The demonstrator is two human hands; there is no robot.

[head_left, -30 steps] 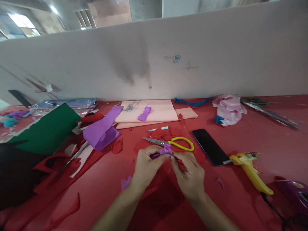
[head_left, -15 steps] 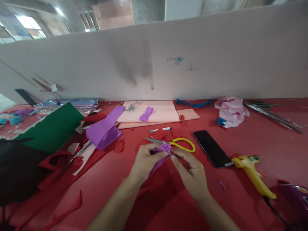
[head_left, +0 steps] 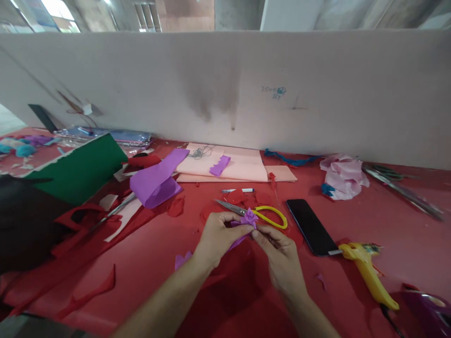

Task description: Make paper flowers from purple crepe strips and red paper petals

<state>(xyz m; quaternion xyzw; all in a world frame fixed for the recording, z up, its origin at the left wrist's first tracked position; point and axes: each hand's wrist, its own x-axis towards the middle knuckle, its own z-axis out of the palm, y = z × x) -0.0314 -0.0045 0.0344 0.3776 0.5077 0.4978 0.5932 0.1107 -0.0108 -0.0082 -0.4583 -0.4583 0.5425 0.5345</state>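
Note:
Between my hands is a purple paper flower, its petals bunched at the top and a strip of purple paper trailing below toward the left. My left hand pinches it from the left with thumb and fingers. From the right, the fingertips of my right hand close on its base. Just behind the flower lie scissors with yellow handles, their blades pointing left. Another purple piece shows beside my left wrist, partly hidden by it.
To the right lie a black phone and a yellow glue gun. A purple paper roll, green board and red scraps are at left. Peach sheets lie before the white partition.
The camera view has tilted and shifted slightly. Both hands keep their hold on the flower, which has turned a little; more of the purple piece by my left wrist shows.

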